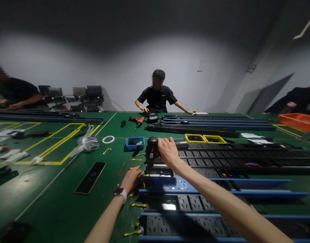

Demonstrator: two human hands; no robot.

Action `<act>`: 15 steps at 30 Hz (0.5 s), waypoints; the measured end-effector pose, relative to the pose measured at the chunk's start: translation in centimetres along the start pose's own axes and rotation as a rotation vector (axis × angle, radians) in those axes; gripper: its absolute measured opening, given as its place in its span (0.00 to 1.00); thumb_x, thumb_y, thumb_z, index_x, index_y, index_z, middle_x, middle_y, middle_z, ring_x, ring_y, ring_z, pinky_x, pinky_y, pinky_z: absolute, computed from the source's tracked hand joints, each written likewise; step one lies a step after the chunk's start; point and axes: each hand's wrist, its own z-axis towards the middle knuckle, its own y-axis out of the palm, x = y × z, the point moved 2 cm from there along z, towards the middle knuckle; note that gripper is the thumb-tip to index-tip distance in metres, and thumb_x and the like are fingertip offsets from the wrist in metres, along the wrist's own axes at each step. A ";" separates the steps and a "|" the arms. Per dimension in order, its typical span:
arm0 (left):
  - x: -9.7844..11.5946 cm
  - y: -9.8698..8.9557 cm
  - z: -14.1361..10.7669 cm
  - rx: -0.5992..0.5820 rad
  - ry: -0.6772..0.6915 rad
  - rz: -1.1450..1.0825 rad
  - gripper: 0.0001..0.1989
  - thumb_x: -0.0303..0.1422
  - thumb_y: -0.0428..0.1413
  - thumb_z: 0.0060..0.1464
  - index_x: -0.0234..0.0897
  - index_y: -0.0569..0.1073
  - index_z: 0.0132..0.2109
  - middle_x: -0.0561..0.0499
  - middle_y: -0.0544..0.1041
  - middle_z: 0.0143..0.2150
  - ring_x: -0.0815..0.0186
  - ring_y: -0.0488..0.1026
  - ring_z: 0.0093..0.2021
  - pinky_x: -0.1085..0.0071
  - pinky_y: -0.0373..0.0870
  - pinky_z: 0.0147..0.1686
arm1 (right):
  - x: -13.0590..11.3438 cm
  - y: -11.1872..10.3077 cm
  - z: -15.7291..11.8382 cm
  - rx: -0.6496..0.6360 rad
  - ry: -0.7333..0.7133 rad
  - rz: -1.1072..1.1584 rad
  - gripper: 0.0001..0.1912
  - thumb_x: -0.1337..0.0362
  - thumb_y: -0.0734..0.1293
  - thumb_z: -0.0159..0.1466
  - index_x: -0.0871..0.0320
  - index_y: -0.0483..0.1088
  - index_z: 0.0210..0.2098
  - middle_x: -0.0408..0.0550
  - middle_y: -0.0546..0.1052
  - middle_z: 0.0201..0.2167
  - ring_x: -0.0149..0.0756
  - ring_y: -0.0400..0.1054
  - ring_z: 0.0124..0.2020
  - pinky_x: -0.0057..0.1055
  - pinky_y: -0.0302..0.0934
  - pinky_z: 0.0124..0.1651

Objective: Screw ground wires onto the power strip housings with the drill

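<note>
My right hand [168,151] is wrapped round the grip of a black cordless drill [152,150]. The drill's body stands upright with its nose down, over the left end of a socket strip; its tip is hard to make out. My left hand [131,179], a watch on its wrist, is at that same end beside the nose. Its fingers are drawn together, and what they pinch is hidden. Short yellow-green wires [139,205] stick out from the strip ends below. Blue-edged power strips [184,203] with rows of sockets lie side by side under my right forearm.
A phone [90,178] lies left of my left hand. Beyond are a blue bin [135,143], yellow bins [215,139], a white tape ring [108,139] and a plastic bag [89,143]. Across the table sits a person [158,98] near a red drill [137,120].
</note>
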 end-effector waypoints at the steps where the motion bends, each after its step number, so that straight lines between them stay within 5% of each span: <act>1: 0.0 0.0 0.0 -0.002 -0.004 0.002 0.17 0.33 0.43 0.67 0.38 0.73 0.34 0.47 0.75 0.41 0.67 0.72 0.39 0.72 0.58 0.39 | 0.1 0.1 0.0 0.005 -0.001 0.001 0.16 0.77 0.64 0.58 0.66 0.66 0.46 0.56 0.76 0.42 0.46 0.69 0.45 0.41 0.52 0.50; 15: 0.6 -0.7 -0.1 -0.019 -0.026 -0.006 0.21 0.39 0.41 0.68 0.37 0.73 0.33 0.48 0.74 0.39 0.68 0.70 0.37 0.72 0.58 0.38 | 0.3 0.1 -0.7 0.045 -0.061 0.012 0.19 0.76 0.64 0.55 0.65 0.65 0.47 0.56 0.75 0.44 0.46 0.67 0.47 0.40 0.53 0.51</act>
